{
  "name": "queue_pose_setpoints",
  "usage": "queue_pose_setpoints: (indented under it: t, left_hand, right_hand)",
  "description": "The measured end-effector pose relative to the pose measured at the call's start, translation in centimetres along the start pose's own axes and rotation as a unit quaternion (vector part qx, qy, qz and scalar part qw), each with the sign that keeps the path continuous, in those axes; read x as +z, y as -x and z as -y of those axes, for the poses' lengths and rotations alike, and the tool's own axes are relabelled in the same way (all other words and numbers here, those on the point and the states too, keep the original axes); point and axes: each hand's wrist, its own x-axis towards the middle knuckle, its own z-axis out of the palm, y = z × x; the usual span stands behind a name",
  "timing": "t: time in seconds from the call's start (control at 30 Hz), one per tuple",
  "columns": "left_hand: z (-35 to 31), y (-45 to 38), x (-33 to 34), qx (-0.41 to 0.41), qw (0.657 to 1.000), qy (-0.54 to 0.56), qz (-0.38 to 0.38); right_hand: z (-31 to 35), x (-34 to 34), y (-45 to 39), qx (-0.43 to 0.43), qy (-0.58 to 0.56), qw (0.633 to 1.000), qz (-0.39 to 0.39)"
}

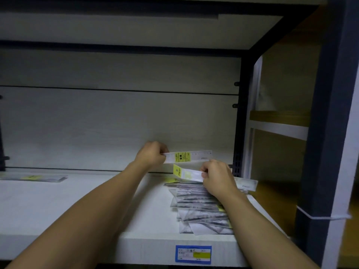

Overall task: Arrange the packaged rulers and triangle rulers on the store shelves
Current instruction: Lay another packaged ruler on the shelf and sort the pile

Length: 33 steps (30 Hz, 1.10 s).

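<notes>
The left hand (pixel 153 155) pinches the left end of 1 packaged ruler (pixel 189 156) and holds it up in the air. This ruler lies flat and level, with a yellow label near its middle. It hangs above the pile of packaged rulers (pixel 198 202) and in front of the white back wall (pixel 116 123).

The right hand (pixel 216 176) pinches the right end of a second packaged ruler (pixel 187 173). This 1 has a yellow tag at its left end and tilts a little, with the left end higher. It sits just under the first ruler and just above the pile. The 2 held rulers are close, but I cannot tell if they touch.

The pile lies on the white shelf (pixel 87 200), under the right hand and near the shelf's right end. The packs in the pile are spread out and lie on top of each other, and some point different ways.

Far to the left of the pile, more packaged rulers (pixel 33 178) lie flat on the same shelf by the back wall.

Below the pile, a blue and yellow price tag (pixel 193 254) is stuck on the front edge of the shelf.

To the right of the pile stands a dark post (pixel 328 133).
</notes>
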Motion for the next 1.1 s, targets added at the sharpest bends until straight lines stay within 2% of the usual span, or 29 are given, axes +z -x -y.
queue_pose_setpoints:
  t: [0.23,0.47,0.83,1.1]
  left_hand:
    - [3.3,0.4,-5.0,0.005,0.995,-0.084,0.059]
    - [10.2,1.0,-8.4,0.022,0.988,-0.117,0.101]
    - [19.4,0.8,-13.4,0.047,0.987,-0.100,0.113]
    - [22.0,2.4,-14.2,0.025,0.989,-0.082,0.116]
  right_hand:
    - [1.9,-0.8,-1.4,0.006,0.002,1.000,0.013]
    - [8.3,1.0,-3.6,0.027,0.012,0.999,0.015]
    - [16.2,4.9,-4.1,0.092,0.035,0.995,-0.016]
    - [18.0,5.4,-3.7,0.094,0.030,0.995,-0.003]
